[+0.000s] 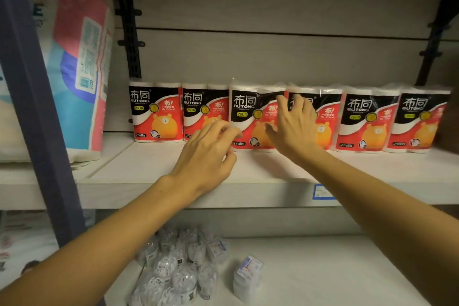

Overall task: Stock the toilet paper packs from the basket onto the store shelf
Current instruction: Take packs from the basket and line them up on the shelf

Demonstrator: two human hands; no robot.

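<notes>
1. Six toilet paper packs are standing upright in one row toward the back edge of the store shelf (273, 169), running from its left end to its right end.
2. The third pack from the left (244, 117) is sitting slightly forward of its neighbours; both hands are working at it.
3. The left hand (207, 154) is reaching to the pack's lower left corner, fingers loosely bent and touching or nearly touching the wrap; no closed grip is showing.
4. The right hand (294, 126) is lying spread, fingers apart, against the seam between the third pack and the fourth pack (325, 117), seemingly pressing rather than clamping.
5. Judgement: stocking is looking far along; this step is reading as squaring the row.
6. The basket is not in view, so packs left cannot be told.
7. The front strip of the shelf is lying bare; small wrapped items (178, 266) are sitting on the lower shelf.
</notes>
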